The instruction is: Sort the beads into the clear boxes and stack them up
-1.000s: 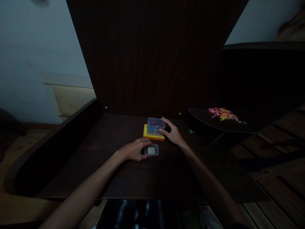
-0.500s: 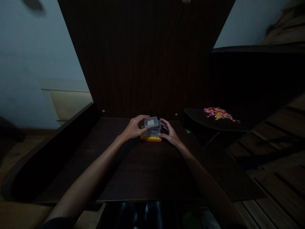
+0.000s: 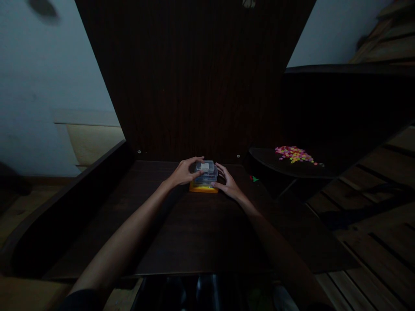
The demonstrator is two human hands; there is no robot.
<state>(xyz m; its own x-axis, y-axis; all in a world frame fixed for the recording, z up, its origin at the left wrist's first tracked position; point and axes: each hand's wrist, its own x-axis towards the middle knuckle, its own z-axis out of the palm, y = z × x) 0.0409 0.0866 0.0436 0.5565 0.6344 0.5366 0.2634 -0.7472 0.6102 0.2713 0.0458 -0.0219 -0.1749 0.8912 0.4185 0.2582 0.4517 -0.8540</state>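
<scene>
A stack of clear plastic boxes [image 3: 207, 177] stands on a yellow-orange flat box [image 3: 203, 189] near the back of the dark wooden desk. The top clear box [image 3: 207, 166], with a pale label on it, is gripped by my left hand [image 3: 185, 171] between thumb and fingers. It rests on or just above the box under it; I cannot tell which. My right hand [image 3: 228, 183] is curved around the right side of the stack, thumb at the front and fingers behind, touching the lower boxes.
Many small pink and yellow pieces [image 3: 294, 154] lie heaped on a curved side shelf [image 3: 285, 167] to the right. A small green and red piece [image 3: 254, 178] is on the desk below it. A tall dark panel [image 3: 194, 86] rises behind, and a raised edge [image 3: 71, 194] bounds the left.
The top clear box has come down and lies more level and squarely over the stack, with my left hand still on it. My right hand stays at the stack's side. The view shifts slightly.
</scene>
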